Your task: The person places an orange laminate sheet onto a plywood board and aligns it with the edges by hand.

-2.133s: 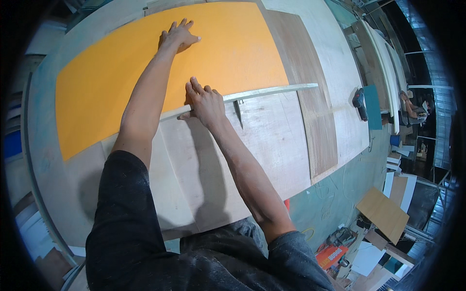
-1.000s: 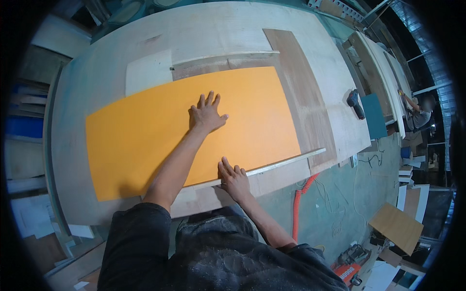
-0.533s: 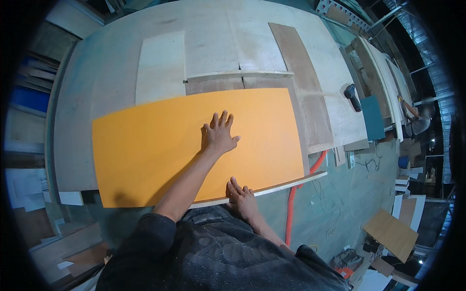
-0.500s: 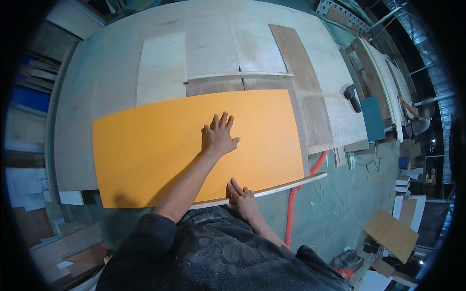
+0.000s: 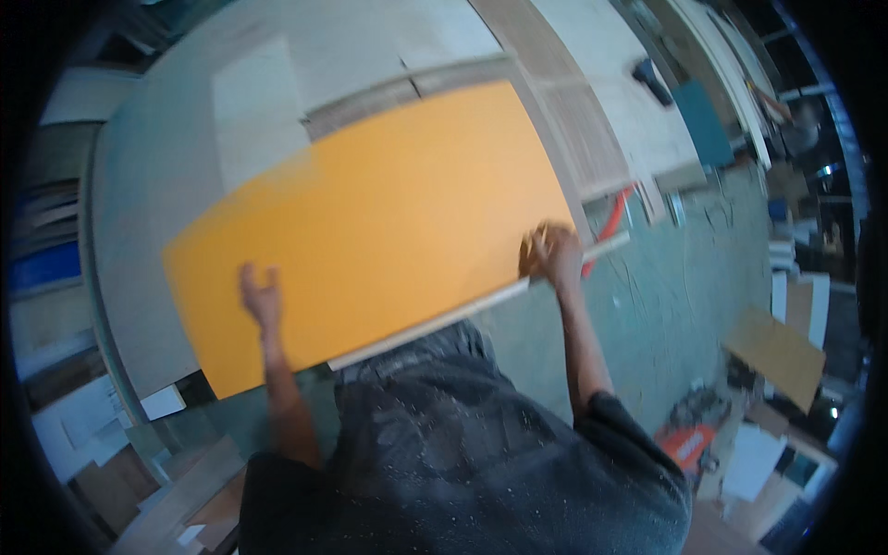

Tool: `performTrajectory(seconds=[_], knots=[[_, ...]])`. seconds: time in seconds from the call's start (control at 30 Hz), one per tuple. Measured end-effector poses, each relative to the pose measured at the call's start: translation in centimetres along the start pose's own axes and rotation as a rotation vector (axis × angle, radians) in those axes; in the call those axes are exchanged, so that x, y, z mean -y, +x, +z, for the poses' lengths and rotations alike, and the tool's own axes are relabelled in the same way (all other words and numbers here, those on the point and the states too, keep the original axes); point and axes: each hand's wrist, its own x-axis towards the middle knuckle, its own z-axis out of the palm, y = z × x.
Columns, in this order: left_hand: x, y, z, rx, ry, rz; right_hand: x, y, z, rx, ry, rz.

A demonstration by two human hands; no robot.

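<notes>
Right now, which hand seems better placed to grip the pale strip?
Likely the right hand: it is right at the pale strip. The left hand is over the orange panel, apart from the strip.

From my end I see a broad pale bench [image 5: 139, 217] carrying an orange panel [image 5: 398, 213] that overhangs its near edge, a brown board [image 5: 575, 116], a whitish sheet [image 5: 254, 102] and a dark power tool [image 5: 653, 81].
</notes>
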Motion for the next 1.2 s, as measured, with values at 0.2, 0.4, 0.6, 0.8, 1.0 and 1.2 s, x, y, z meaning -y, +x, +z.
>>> performTrajectory(seconds=[0.2,0.4,0.6,0.8,1.0,1.2], knots=[[15.2,-2.2,-11.1,0.118,0.120,-0.806,-5.0,2.1,-2.8,0.087,-0.118,0.231],[21.9,-0.6,-13.8,0.204,-0.102,-0.718,-4.6,1.9,-2.4,0.082,-0.046,0.208],[25.4,1.0,-15.9,0.314,0.090,-0.826,-3.5,2.6,-2.1,0.063,0.028,0.198],[23.9,0.2,-13.6,0.251,0.292,-0.780,-3.7,2.3,-2.4,0.027,0.023,0.231],[23.1,0.1,-14.1,0.260,0.353,-0.793,-4.4,2.5,-2.3,0.090,-0.011,0.234],[23.2,-1.1,-14.0,0.226,0.377,-0.724,-5.0,2.7,-1.6,0.038,0.002,0.222]])
